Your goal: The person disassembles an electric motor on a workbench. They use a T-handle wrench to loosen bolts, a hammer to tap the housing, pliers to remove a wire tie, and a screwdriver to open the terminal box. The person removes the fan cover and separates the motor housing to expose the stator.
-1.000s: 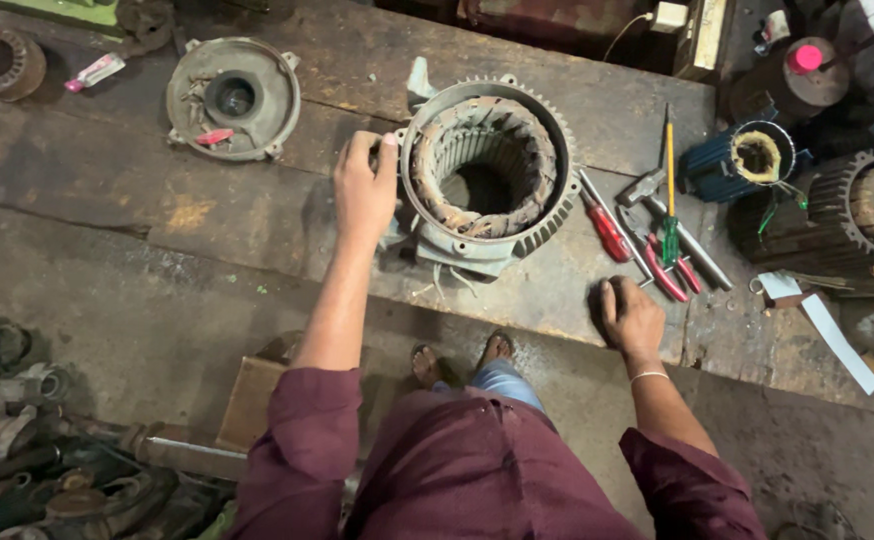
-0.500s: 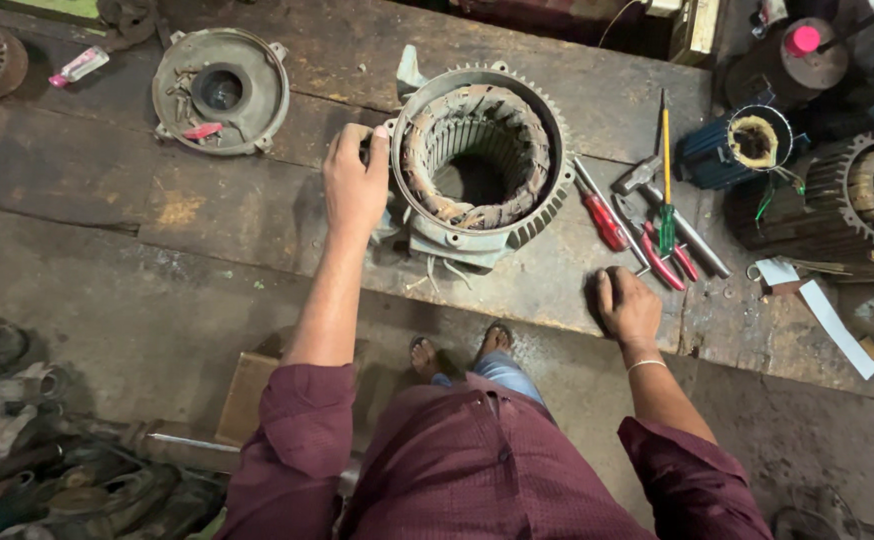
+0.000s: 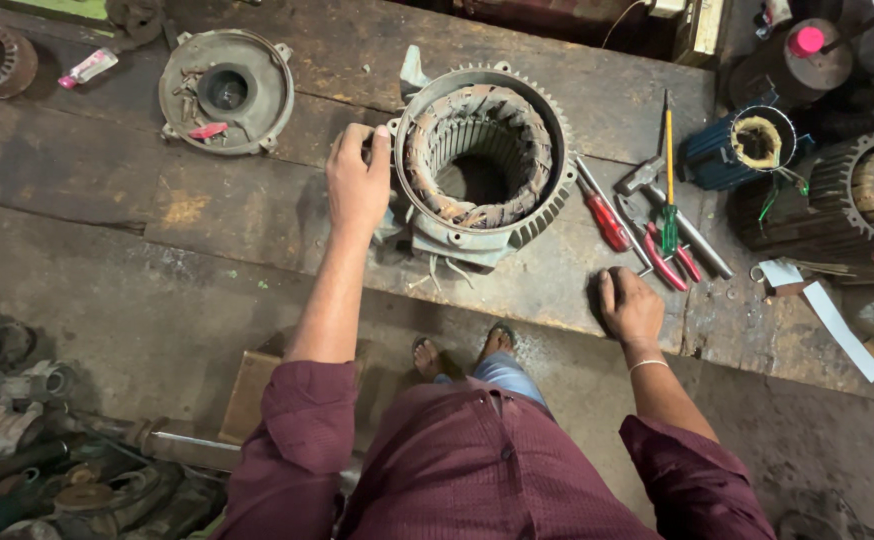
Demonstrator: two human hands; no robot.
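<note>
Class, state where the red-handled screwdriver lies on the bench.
In the head view, the red-handled screwdriver lies just right of the motor stator housing, above the right hand.

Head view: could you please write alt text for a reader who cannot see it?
A person's left hand grips the rim of an open motor stator housing on a worn wooden bench; the right hand rests flat beside screwdrivers and pliers.

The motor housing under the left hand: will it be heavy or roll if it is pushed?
The motor housing is probably heavy: thick finned metal packed with copper windings. It stands on its flat end on the bench, so it should slide rather than roll. The left hand grips its rim.
</note>
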